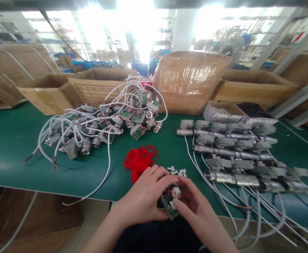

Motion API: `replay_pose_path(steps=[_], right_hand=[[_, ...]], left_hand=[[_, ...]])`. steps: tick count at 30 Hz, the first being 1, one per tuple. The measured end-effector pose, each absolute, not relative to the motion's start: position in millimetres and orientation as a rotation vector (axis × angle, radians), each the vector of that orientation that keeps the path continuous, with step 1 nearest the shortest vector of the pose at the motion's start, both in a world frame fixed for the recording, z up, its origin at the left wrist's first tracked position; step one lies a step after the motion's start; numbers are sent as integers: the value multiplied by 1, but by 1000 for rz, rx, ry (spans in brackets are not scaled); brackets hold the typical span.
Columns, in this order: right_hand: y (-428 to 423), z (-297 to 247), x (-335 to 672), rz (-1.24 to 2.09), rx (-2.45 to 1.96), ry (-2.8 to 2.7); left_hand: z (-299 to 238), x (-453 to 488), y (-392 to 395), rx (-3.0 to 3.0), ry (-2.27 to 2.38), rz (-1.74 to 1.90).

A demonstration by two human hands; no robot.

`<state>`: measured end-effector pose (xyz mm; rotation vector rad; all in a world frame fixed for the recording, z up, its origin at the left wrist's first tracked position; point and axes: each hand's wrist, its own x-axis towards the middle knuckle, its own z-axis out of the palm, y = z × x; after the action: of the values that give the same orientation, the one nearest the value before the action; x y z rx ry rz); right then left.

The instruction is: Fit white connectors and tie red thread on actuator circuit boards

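Observation:
My left hand (pixel 143 198) and my right hand (pixel 196 207) together grip one small grey sensor unit (pixel 170 200) with an exposed green circuit board, held just over the front edge of the green table (pixel 11 147). The left hand, with a ring on one finger, wraps round the unit from the left. The right thumb presses on the board from the right. A tangle of red wire (pixel 140 161) lies just beyond the left hand, and a few small white plastic pieces (pixel 177 172) lie beside it.
A heap of sensor units with white cables (pixel 101 126) lies at centre left. Rows of finished metal-tube assemblies (pixel 235 154) lie on the right, their cables hanging over the front edge. Cardboard boxes (pixel 51 93) and a wrapped bundle (pixel 190 80) line the back.

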<state>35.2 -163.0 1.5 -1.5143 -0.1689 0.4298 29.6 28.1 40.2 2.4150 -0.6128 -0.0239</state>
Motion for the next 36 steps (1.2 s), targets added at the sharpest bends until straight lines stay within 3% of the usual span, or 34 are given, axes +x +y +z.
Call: replay_pose_path(steps=[8,16,36], right_hand=[[-149,13,33,489,-1496,-114],[-151,8,28,553,-1487,-121],[-137,26,10,527,-1377,40]], left_hand=[[13,-18,19,2517,-116,412],[17,-45,11,1793,98,260],[20,-36,8,1608,176,110]])
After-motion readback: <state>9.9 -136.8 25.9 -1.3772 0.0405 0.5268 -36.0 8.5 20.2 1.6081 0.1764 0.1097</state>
